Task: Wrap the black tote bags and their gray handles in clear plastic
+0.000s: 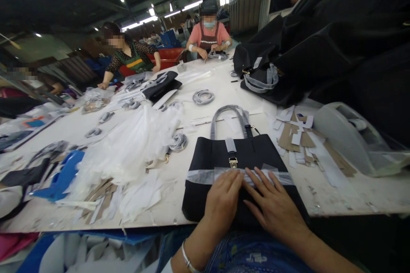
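Observation:
A black handbag lies on the table edge in front of me, its looped handle wrapped in thin film. A white tab covers part of its front strap, above a gold-coloured buckle. Across the front runs a strip of clear film. My left hand rests on this strip below the buckle, fingers close together and laid over it, thumb hidden. Beside it my right hand lies flat with fingers spread over the strip and the bag's front. Both hands touch the bag; neither visibly grasps anything.
White plastic bags pile up at left, near a coiled wrapped strap. Paper and card scraps and a tape dispenser sit at right. Black bags are heaped behind. Two people work across the table.

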`<state>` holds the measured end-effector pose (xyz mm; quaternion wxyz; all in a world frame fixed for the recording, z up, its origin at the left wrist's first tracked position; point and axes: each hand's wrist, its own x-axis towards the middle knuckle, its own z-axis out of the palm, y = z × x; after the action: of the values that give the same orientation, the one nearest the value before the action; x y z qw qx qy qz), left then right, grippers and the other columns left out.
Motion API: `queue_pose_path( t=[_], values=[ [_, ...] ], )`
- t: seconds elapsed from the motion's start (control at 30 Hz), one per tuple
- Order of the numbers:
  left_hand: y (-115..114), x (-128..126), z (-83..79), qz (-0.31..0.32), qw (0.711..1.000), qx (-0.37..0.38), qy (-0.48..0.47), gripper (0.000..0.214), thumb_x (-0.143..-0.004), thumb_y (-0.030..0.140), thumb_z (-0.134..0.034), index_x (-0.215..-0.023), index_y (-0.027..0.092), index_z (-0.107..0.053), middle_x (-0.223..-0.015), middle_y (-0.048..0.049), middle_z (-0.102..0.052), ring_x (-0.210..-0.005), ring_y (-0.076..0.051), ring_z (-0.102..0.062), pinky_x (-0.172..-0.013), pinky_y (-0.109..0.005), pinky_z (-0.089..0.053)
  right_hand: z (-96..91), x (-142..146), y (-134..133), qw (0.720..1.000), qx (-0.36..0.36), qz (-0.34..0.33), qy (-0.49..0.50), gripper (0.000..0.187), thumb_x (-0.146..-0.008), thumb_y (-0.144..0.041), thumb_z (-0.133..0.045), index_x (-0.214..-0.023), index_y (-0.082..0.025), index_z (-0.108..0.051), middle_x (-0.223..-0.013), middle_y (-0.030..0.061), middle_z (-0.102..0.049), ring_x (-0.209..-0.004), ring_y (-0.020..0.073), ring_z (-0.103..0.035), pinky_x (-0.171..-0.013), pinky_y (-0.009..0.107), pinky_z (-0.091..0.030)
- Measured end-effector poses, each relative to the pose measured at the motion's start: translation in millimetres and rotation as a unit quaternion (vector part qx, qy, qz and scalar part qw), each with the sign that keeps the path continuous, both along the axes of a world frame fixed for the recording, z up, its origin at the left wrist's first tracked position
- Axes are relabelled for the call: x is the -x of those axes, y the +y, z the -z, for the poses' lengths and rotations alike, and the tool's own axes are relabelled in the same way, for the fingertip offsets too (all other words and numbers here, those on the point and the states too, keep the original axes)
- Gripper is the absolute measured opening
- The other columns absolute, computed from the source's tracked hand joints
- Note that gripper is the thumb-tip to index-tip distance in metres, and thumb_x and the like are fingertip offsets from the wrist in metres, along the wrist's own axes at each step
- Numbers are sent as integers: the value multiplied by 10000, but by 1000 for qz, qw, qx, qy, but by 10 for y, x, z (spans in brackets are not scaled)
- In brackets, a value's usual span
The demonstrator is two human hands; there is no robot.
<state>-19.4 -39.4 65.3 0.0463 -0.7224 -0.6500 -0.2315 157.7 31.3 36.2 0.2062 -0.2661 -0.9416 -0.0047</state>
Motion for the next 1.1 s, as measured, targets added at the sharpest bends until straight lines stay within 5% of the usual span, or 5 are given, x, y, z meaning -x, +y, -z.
queue_pose_path(
  t=[0.17,0.3,0.57,0.87,1.1],
  values=[
    [-74,-117,191,49,995,75,37,564,-985,293,-479,-1496,112,-323,-1569,-140,-346,-1465,-285,-290,-1164,-489,-364,-88,-130,97,999,26,-40,1,440,-942,-253,-516,-1376,-189,-550,-1479,87,-489,-1366,286,-437,-1142,509,-360],
    [-87,-89,226,47,994,84,44,611,-976,347,-501,-1511,130,-301,-1593,-125,-291,-1482,-288,-237,-1170,-503,-350,-259,-378,458,995,60,42,72,323,-983,-238,-442,-1221,-199,-658,-1282,72,-655,-1284,236,-522,-1128,428,-406],
    [-97,-99,229,40,996,76,28,602,-985,357,-484,-1517,145,-298,-1600,-109,-278,-1488,-268,-225,-1186,-492,-326,-419,-493,1154,975,219,29,-8,370,-914,-513,-523,-823,-207,-711,-1477,134,-450,-1400,328,-365,-1133,538,-316],
    [-109,-91,226,38,997,66,19,601,-981,357,-493,-1515,156,-307,-1590,-110,-303,-1480,-271,-249,-1180,-493,-333,-591,-395,1258,951,284,37,-121,292,-846,-469,-626,-859,-205,-750,-1476,149,-466,-1429,361,-321,-1110,501,-346],
    [-109,-95,189,31,997,74,9,599,-980,354,-488,-1514,154,-307,-1588,-119,-301,-1479,-271,-252,-1178,-503,-326,-659,-429,1282,968,210,-9,-135,342,-903,-454,-508,-782,-212,-716,-1434,149,-511,-1379,366,-402,-1071,529,-400]
  ],
)
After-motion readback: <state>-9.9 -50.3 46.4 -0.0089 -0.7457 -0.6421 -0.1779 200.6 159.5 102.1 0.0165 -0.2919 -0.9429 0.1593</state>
